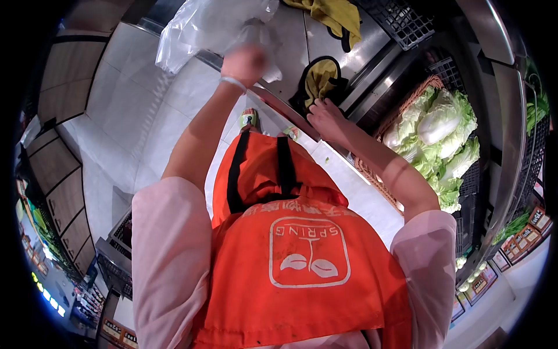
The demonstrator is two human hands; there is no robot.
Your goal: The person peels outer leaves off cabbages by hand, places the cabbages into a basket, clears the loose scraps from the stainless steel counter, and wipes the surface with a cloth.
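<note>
My left hand, blurred by motion, is closed on a crumpled clear plastic bag at the upper left of the steel counter; its fingertips are hard to make out. My right hand pinches the near edge of a yellow and black cloth item, which looks like a glove, by the counter's front edge. Farther back on the counter lies another yellow and black cloth item.
To the right, a wicker basket holds leafy cabbages. A black plastic crate stands at the back right. Metal rails run down the right side. Tiled floor shows at left, cabinets beyond.
</note>
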